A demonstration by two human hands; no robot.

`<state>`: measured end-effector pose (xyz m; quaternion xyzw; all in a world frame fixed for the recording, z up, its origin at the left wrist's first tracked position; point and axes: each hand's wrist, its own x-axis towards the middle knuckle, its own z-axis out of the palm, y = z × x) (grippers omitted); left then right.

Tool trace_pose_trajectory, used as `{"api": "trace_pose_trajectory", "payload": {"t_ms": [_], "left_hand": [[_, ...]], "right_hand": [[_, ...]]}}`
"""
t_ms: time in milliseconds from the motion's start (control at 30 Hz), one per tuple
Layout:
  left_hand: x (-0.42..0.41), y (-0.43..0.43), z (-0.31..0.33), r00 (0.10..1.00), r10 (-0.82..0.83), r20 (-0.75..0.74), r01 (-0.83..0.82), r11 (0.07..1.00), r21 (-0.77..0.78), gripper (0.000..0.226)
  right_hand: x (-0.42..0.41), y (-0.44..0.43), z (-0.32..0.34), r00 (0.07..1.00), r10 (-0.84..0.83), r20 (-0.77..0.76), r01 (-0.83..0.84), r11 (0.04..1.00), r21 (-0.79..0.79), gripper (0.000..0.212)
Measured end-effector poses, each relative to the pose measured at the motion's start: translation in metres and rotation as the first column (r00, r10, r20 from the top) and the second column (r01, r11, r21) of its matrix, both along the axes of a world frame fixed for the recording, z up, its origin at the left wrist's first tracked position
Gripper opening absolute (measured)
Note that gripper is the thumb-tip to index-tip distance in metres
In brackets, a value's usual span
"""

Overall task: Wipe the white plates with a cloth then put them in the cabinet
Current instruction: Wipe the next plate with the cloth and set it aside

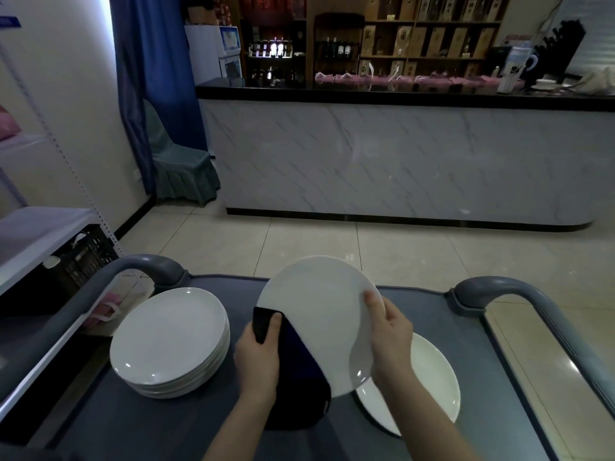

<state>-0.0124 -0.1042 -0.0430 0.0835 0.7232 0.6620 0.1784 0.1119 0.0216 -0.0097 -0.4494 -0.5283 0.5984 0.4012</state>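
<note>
Head view, landmark: the grey plastic service cart point(133, 427), seen from its near end; every place below is given against it.
Held plate: one round white ceramic plate point(319, 314) is tilted up above the cart's middle, face toward the person. This is probably so it can be rubbed without bearing on the cart top.
Right hand: the right hand point(391, 334) clasps the plate's right rim, thumb on the face and fingers curled behind. It looks like the steadying grip.
Left hand: the left hand point(258, 356) pinches a dark, soft folded cloth point(299, 371) against the plate's lower left edge, thumb on top. The cloth wraps the rim and hangs to the cart top, so it seems to cover front and back together.
Stack: a pile of round white plates point(169, 341) sits on the cart's left part, near the curved grey left handle point(156, 264).
Single plate: another white plate point(429, 377) lies flat on the cart's right part, partly under the held one. It appears to be kept apart from the pile; I cannot tell which side holds the wiped ones.
Counts: two hands; one cloth; one plate held, one alone, about six stacked (rims too close to count surely); two handles, the right handle point(499, 287) opposite the left.
Cabinet: none identifiable with certainty; a white shelf unit point(40, 234) stands left of the cart.
Stage: wiping, by my reading; storing not yet begun.
</note>
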Motion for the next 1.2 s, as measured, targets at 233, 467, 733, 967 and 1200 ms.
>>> {"api": "trace_pose_trajectory", "payload": {"t_ms": [233,467,733,967,1200], "left_hand": [[0.017,0.003,-0.011,0.979,0.026,0.201,-0.042,0.996,0.078,0.011],[-0.01,-0.004,-0.015,0.95,0.061,0.306,-0.1,0.988,0.115,0.02],[-0.023,-0.005,-0.016,0.92,-0.016,0.393,-0.026,0.994,0.102,0.03],[-0.043,-0.006,-0.014,0.808,-0.07,0.585,-0.005,0.992,0.125,0.032],[-0.036,0.012,0.01,0.87,0.136,0.474,-0.28,0.928,0.247,0.042]], "right_hand": [[0.0,-0.012,-0.006,0.994,-0.003,-0.111,-0.013,0.99,-0.143,0.021],[0.04,0.01,-0.011,0.81,0.168,0.561,-0.575,0.414,0.706,0.064],[0.032,0.009,-0.012,0.67,-0.106,0.735,-0.731,-0.268,0.628,0.042],[0.024,0.002,-0.014,0.706,0.089,0.702,-0.707,0.131,0.695,0.046],[0.027,-0.007,-0.014,0.904,0.329,0.273,-0.384,0.905,0.182,0.017]]}}
